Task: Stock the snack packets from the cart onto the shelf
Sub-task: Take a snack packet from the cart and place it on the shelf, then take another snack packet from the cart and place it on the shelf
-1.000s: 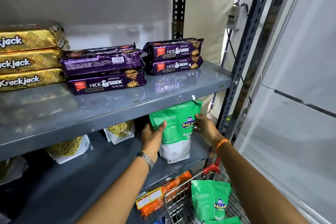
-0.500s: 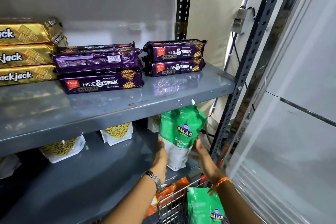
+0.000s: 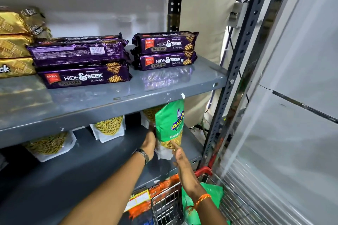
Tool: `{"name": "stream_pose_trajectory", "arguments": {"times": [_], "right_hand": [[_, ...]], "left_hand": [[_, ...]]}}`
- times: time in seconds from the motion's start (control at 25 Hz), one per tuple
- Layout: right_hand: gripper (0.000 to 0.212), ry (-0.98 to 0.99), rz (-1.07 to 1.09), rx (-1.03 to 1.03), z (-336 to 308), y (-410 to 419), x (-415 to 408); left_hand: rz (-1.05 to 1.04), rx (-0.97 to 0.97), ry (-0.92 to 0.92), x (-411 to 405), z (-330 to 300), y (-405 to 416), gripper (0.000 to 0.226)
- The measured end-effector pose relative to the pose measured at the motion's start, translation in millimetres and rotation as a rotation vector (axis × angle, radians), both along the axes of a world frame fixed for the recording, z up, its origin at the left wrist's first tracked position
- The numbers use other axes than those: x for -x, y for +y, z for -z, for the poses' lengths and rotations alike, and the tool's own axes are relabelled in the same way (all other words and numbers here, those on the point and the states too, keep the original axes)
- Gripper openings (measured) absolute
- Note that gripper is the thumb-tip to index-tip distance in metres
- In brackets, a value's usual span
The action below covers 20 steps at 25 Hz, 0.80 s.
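A green Balaji snack packet stands upright on the lower grey shelf, near its right end. My left hand grips the packet's left side. My right hand is open just in front of it, one fingertip touching the packet's lower right. The wire cart with a red handle sits at the bottom. It holds more green packets, partly hidden by my right forearm.
Several white packets of yellow sev stand further back on the lower shelf. The upper shelf carries purple Hide & Seek packs and gold Krackjack packs. Orange packs lie below. A slotted upright bounds the right.
The packet has turned and moved a little further back on the lower shelf. My right hand has let go of it and drawn back; the left still holds it.
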State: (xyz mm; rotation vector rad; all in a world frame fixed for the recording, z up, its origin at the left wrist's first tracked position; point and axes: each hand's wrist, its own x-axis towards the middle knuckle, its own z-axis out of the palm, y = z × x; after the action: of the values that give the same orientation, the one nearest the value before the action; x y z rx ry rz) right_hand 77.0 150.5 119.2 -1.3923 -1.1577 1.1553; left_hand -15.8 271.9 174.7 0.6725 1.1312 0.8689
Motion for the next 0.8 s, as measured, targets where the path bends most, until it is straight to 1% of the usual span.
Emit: {"name": "stream_pose_trajectory", "arguments": {"times": [0.08, 0.12, 0.16, 0.2, 0.24, 0.28, 0.32, 0.36, 0.4, 0.44, 0.48, 0.52, 0.6, 0.64, 0.72, 0.8], "right_hand": [[0.072, -0.011, -0.055, 0.019, -4.5, -3.5, -9.6], [0.069, 0.001, -0.075, 0.026, -5.2, -7.7, -18.7], [0.066, 0.022, -0.063, 0.023, -3.8, -12.8, -30.9], [0.067, 0.055, -0.02, 0.017, 1.0, -18.6, -46.4], [0.069, 0.073, 0.06, 0.021, 8.9, -25.8, -64.9], [0.068, 0.052, 0.145, 0.031, 16.0, -33.8, -81.3], [0.056, -0.013, 0.227, 0.049, 23.8, -42.6, -96.8], [0.035, -0.146, 0.284, 0.076, 34.8, -50.3, -111.5], [0.019, -0.347, 0.289, 0.112, 47.3, -55.5, -123.6], [0.022, -0.549, 0.26, 0.16, 60.6, -58.2, -134.5], [0.033, -0.72, 0.196, 0.226, 75.3, -58.2, -142.5], [0.045, -0.83, 0.112, 0.301, 88.6, -56.3, -146.8], [0.066, -0.975, -0.033, 0.382, 112.7, -51.9, -148.5], [0.073, -1.042, -0.103, 0.386, 124.2, -49.9, -148.5], [0.081, -1.177, -0.242, 0.389, 138.3, -46.9, -145.9], [0.082, -1.302, -0.339, 0.4, 152.6, -46.9, -146.0]], "left_hand": [[-0.029, 0.003, -0.053, 0.9, 0.7, 3.6, 0.062], [-0.072, -0.02, -0.038, 2.9, 3.5, 4.8, 0.064], [-0.101, -0.04, -0.009, 6.5, 7.9, 4.1, 0.063], [-0.173, -0.061, 0.039, 10.9, 11.7, 0.9, 0.061], [-0.296, -0.095, 0.074, 15.1, 22.9, -5.1, 0.053], [-0.443, -0.117, 0.073, 16.9, 33.5, -16.7, 0.038], [-0.539, -0.12, 0.062, 16.1, 47.9, -34.4, 0.028], [-0.552, -0.098, 0.048, 10.8, 62.3, -55.4, 0.027], [-0.506, -0.081, 0.025, 3.3, 78.5, -77.0, 0.027], [-0.398, -0.025, 0.043, -6.6, 92.0, -98.8, 0.023], [-0.256, 0.041, 0.088, -16.6, 107.1, -116.4, 0.019], [-0.096, 0.132, 0.15, -25.2, 116.7, -130.7, 0.023], [0.187, 0.26, 0.227, -37.1, 136.5, -146.7, 0.033], [0.267, 0.276, 0.249, -41.4, 145.8, -148.9, 0.031], [0.364, 0.287, 0.323, -47.3, 156.5, -144.3, 0.033], [0.431, 0.292, 0.344, -53.8, 164.9, -134.5, 0.038]]}}
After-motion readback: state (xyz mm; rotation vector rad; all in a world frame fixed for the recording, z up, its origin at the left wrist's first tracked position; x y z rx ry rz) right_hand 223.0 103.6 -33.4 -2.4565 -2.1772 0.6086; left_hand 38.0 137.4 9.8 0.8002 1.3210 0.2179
